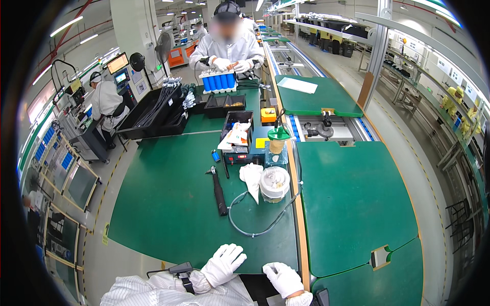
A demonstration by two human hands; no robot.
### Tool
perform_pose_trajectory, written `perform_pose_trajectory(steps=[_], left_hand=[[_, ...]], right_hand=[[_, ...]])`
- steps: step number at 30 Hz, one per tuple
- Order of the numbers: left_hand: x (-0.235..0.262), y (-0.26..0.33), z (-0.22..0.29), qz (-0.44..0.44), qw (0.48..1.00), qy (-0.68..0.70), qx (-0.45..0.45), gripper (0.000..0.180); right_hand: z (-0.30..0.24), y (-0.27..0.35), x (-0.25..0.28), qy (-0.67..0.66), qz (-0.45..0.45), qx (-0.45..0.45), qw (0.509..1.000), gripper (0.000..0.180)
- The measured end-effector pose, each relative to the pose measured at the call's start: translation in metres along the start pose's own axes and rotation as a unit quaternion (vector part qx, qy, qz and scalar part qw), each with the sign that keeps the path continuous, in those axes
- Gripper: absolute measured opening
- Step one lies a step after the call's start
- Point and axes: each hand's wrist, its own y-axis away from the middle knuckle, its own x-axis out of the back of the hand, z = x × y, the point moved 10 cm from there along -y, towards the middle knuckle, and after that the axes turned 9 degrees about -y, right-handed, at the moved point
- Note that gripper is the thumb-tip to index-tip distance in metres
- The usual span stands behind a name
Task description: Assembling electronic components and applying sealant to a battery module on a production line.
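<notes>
My left hand (223,265), in a white glove, rests at the near edge of the green worktable (168,204). Its fingers are stretched out and slightly spread, with nothing in them. To its right, my gloved right hand (283,279) is loosely curled by the table's near corner; I see nothing held in it. Beyond both hands lies a black-handled tool (219,196) with a metal head. A looped clear tube (252,234) lies on the tabletop in front of my right hand. Past the loop are a white round tub (274,182) and a crumpled white cloth (251,179).
Across the table a co-worker (227,43) handles a block of blue cylinders (219,81). Black trays of cables (153,109) stand far left. A box-shaped device (240,157) and a green-topped bottle (278,135) stand mid-table. Along the right runs a conveyor with green boards (357,204).
</notes>
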Motion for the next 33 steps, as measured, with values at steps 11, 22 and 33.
perform_pose_trajectory(steps=[11,22,33], left_hand=[[-0.001,0.0,0.0,-0.006,1.0,0.005,0.001,0.06],[-0.002,0.001,0.0,-0.006,1.0,0.002,0.0,0.062],[0.005,-0.002,0.001,0.021,1.0,0.002,-0.005,0.055]], right_hand=[[0.0,0.0,0.0,-0.007,-0.008,-0.002,1.0,0.033],[0.0,-0.001,0.0,-0.008,-0.006,0.003,1.0,0.033],[0.001,-0.001,0.0,-0.008,0.001,-0.001,1.0,0.033]])
